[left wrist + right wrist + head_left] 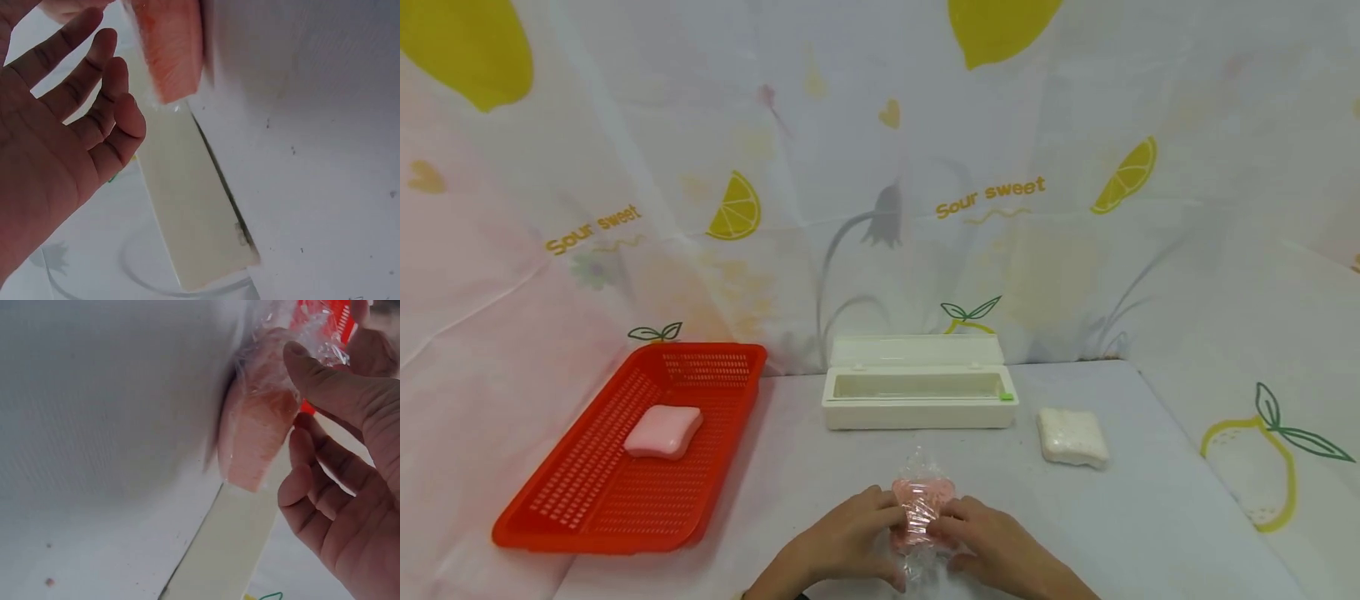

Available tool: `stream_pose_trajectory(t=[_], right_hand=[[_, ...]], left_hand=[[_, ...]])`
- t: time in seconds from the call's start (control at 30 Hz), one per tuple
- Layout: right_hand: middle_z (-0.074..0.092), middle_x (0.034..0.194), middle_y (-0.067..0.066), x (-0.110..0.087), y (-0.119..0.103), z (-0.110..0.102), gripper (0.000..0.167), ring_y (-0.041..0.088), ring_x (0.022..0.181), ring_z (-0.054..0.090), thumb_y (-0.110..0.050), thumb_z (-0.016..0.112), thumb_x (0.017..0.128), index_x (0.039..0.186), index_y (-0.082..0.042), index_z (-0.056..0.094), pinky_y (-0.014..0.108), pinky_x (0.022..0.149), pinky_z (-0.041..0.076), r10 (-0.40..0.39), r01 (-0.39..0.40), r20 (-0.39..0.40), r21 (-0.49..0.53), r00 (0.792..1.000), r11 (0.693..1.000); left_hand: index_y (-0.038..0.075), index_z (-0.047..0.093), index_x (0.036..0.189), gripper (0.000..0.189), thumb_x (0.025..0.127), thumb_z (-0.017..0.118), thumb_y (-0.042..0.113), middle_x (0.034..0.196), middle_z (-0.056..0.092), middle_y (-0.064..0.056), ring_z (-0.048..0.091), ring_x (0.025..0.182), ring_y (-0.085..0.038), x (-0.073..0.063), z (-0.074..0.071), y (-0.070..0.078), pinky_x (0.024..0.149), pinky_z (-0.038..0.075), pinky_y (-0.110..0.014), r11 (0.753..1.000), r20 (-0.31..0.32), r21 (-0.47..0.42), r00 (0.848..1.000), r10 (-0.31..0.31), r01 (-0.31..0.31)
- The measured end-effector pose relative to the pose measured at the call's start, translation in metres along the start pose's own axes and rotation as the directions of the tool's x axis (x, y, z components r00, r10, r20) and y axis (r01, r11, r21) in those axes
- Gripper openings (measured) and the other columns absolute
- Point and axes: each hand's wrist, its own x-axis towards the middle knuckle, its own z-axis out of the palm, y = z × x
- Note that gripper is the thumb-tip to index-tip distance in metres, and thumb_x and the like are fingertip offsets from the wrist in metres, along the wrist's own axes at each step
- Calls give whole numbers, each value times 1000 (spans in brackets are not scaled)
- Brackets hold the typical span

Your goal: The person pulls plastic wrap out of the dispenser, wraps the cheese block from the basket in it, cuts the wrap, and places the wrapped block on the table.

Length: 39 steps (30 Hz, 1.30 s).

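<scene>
A pink bar of soap, wrapped in clear cling film, lies on the white table between both hands. Loose film sticks out at its far and near ends. My left hand touches the bar's left side with its fingertips, thumb apart from the fingers. From the right, my right hand rests its fingertips on the wrapped top. In the right wrist view the right thumb lies over the crinkled film, and the other fingers bend loosely. The left fingers are gently curved beside the bar in the left wrist view.
Behind the bar stands a white cling film dispenser, lid up, with a green slider. A red basket on the left contains a pink soap bar. A white soap bar lies at right. Lemon-print cloth hangs behind.
</scene>
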Motion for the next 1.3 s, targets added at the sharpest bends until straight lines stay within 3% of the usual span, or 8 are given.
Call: stream_pose_trajectory(t=[0.1,0.23,0.4,0.6,0.83,1.07,1.3], right_hand=[[58,107,-8,-1,0,4,50,6,92,56,-19,88,66,111,-21,66,17,77,47,-43,44,-29,17,999,999],[59,108,-8,-1,-3,7,46,3,92,55,-17,86,71,112,-20,66,14,78,46,-58,59,-18,67,998,996],[59,108,-10,-1,-8,7,43,1,92,55,-19,86,74,113,-20,68,14,77,46,-12,9,30,90,999,996],[57,95,-11,-1,-10,14,30,-2,80,51,-22,86,74,100,-23,71,8,71,41,-37,37,30,23,999,999],[55,91,-11,0,-10,19,19,-2,74,48,-24,83,78,92,-24,70,6,65,38,-82,80,-61,-27,995,996],[55,90,-12,0,-13,18,14,-2,71,47,-24,79,82,91,-25,69,7,64,37,-65,60,-86,-58,994,996],[57,87,-13,1,-18,11,14,-2,70,49,-19,76,85,92,-22,65,9,62,40,-6,2,-60,-77,998,997]], left_hand=[[24,61,94,51,60,89,51,95,52,15,42,83,0,-3,9,0,70,34,-11,996,-15,70,998,58,-57],[26,64,102,52,62,90,46,100,52,14,43,87,-1,-6,19,-1,73,33,-10,991,1,96,995,98,-97],[27,64,112,55,66,87,48,102,52,12,43,88,-2,-7,26,1,70,32,-11,980,19,169,994,103,-105],[25,64,117,60,65,86,47,103,51,9,44,88,-6,-7,31,7,67,30,-13,956,3,269,993,121,-118],[24,61,107,55,67,82,54,100,47,8,44,89,-8,-7,36,13,64,30,-15,926,-9,368,996,94,-84],[23,60,100,31,77,80,27,95,47,8,43,86,-9,-7,37,19,63,30,-15,917,-79,394,992,98,-59],[22,64,94,17,83,76,18,96,50,6,44,86,-9,-7,35,21,66,31,-13,942,-165,328,978,126,-67]])
